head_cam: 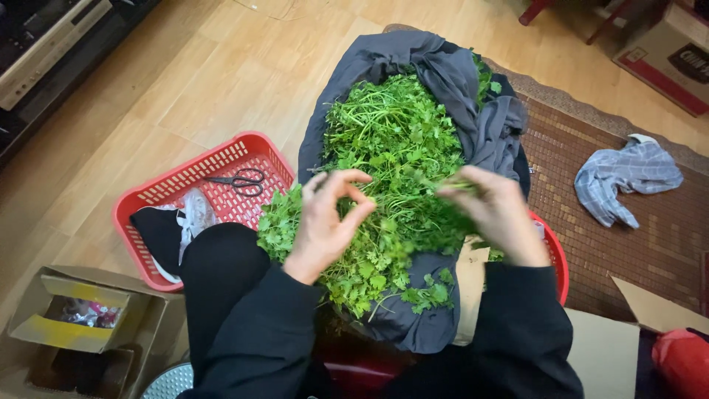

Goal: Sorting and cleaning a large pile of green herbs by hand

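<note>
At the far left, on the wooden floor (244,66), an open cardboard box (81,318) is seen, with yellow marks on its flaps and small wrapped things inside. Beside it a red basket (173,181) is placed; black scissors (240,179) lie in it, and also a dark cloth and a clear bag. Part of the basket is hidden by a knee in black trousers.

In the middle, a large heap of green herbs (395,140) is held in a grey cloth (443,66), which rests on a red tub (555,255); only the rim of the tub is visible.

The left hand (329,222) is raised over the herbs with thumb and forefinger closed in a ring; whether a stem is pinched between them cannot be told. The right hand (498,214) is clenched around a small bunch of herbs, with the back of the hand turned up. Both sleeves are black.

To the right, a brown mat (620,251) is spread on the floor, and a grey checked rag (628,177) is crumpled on it. In the upper right corner a cardboard carton (668,55) with a red stripe and a dark label stands. At the lower right, a plain cardboard flap (650,307) and something red are seen.
</note>
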